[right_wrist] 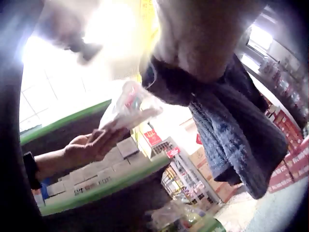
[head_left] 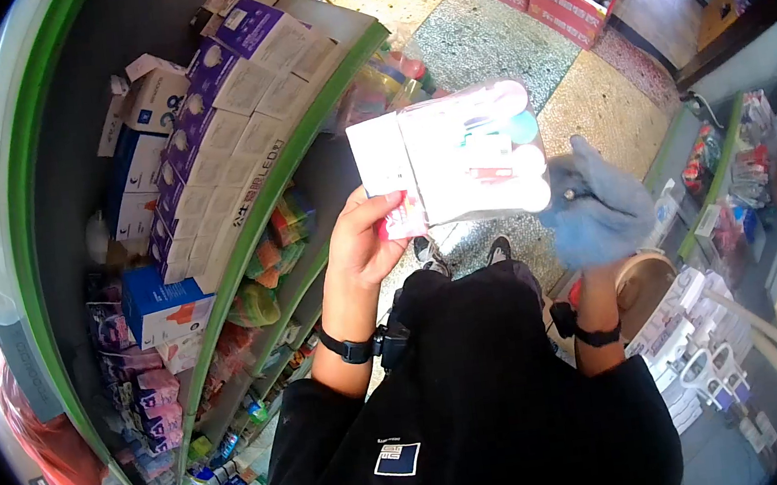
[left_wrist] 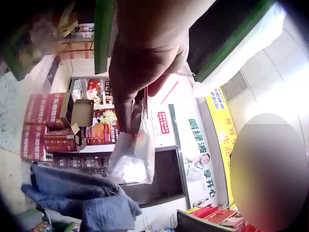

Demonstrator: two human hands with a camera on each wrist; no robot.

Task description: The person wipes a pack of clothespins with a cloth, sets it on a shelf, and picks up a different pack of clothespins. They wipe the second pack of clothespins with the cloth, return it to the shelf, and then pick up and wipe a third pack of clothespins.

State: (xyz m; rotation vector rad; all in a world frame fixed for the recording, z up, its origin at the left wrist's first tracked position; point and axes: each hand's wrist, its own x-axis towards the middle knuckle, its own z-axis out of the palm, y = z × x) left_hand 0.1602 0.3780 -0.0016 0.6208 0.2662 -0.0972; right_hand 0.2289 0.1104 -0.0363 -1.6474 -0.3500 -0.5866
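Your left hand (head_left: 373,237) pinches the clear pack (head_left: 456,158) by its eight-o'clock corner, likely leaving its face uncovered; at its four o'clock, blue cloth (head_left: 601,218) hides your right hand (right_wrist: 200,50), grip unreadable.

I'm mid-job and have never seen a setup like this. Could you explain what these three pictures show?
There is no robot here, just a person working by hand. The head picture comes from a camera worn on the head, looking forward and down; the other two come from wrist cameras, one per arm. The left hand holds a pack near one corner. A blue cloth covers most of the right hand, so I cannot tell how its fingers lie. On the shelf to the person's left sit rows of boxes.
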